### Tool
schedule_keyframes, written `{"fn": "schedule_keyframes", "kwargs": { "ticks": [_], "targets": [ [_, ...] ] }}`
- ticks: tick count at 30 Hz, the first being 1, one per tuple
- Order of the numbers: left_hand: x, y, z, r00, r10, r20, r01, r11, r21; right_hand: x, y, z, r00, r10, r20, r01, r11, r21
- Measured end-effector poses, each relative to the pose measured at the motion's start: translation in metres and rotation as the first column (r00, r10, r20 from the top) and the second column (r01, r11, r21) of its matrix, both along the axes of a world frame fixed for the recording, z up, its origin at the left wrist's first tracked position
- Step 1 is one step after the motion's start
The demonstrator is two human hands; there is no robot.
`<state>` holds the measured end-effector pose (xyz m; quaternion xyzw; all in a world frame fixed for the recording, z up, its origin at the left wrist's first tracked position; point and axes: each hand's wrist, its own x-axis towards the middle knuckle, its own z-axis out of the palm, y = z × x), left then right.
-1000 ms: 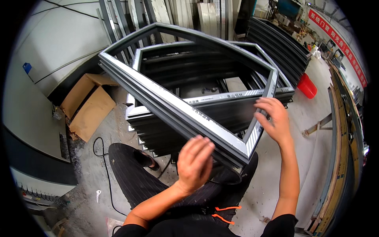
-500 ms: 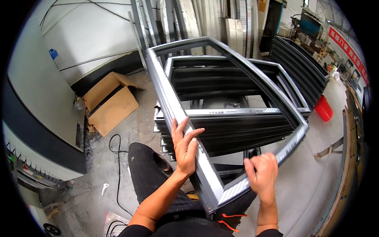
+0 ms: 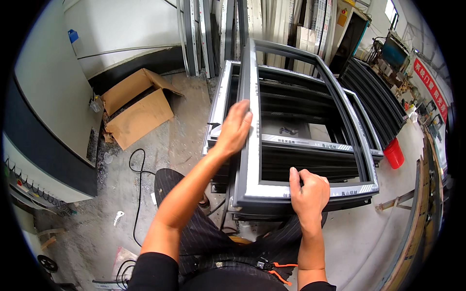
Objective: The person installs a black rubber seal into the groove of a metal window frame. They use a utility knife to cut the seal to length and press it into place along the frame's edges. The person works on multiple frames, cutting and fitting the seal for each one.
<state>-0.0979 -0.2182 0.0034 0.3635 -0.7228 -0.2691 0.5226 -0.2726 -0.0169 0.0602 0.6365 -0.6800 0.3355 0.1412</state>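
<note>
My right hand (image 3: 309, 191) grips the near rail of a dark grey metal window frame (image 3: 253, 157), thumb up on its inner edge and fingers folded over the rail. Against the frame's left rail rests my left hand (image 3: 236, 127), its fingers stretched along the outer edge and slightly blurred. Patches of white printed film cover the rails. The frame lies above a stack of similar frames (image 3: 222, 99), turned a little away from them. Through its opening the crossbar (image 3: 310, 142) of a lower frame shows. The undersides of both hands' grips are hidden.
An opened cardboard box (image 3: 141, 125) lies on the floor at left, near a black cable (image 3: 140, 184). Long profiles (image 3: 264, 29) lean on the back wall. Another stack of dark frames (image 3: 371, 99) and a red bucket (image 3: 393, 154) stand at right. Orange-handled pliers (image 3: 284, 266) hang at my waist.
The window frame has swung from a slant to nearly square with the stack, its near-left corner shifting left and away from my body. My left hand moved farther up its left rail.
</note>
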Motion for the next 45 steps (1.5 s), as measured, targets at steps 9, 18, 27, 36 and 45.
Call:
{"fn": "schedule_keyframes", "kwargs": {
  "ticks": [9, 18, 27, 36, 45],
  "targets": [
    [0.074, 0.027, -0.032, 0.818, 0.371, 0.439, -0.192, 0.896, -0.400, 0.000, -0.005, -0.001, 0.999, 0.006, -0.034, -0.005, 1.000, 0.027],
    [0.082, 0.068, -0.005, 0.897, 0.296, 0.328, -0.178, 0.922, -0.345, 0.001, -0.007, -0.002, 0.998, 0.030, -0.051, -0.031, 0.999, -0.016],
    [0.077, 0.064, -0.042, 0.752, 0.390, 0.532, -0.239, 0.913, -0.331, -0.001, -0.006, -0.005, 0.997, 0.056, -0.054, -0.059, 0.996, -0.062],
    [0.098, 0.207, -0.060, 0.940, 0.005, -0.341, 0.276, 0.577, 0.769, -0.009, 0.019, -0.001, 0.976, 0.208, -0.066, -0.208, 0.978, 0.002],
    [0.084, 0.221, -0.030, 0.868, 0.058, -0.494, 0.426, 0.424, 0.799, -0.026, 0.148, -0.078, 0.865, 0.436, 0.247, -0.501, 0.723, 0.476]
  ]
}}
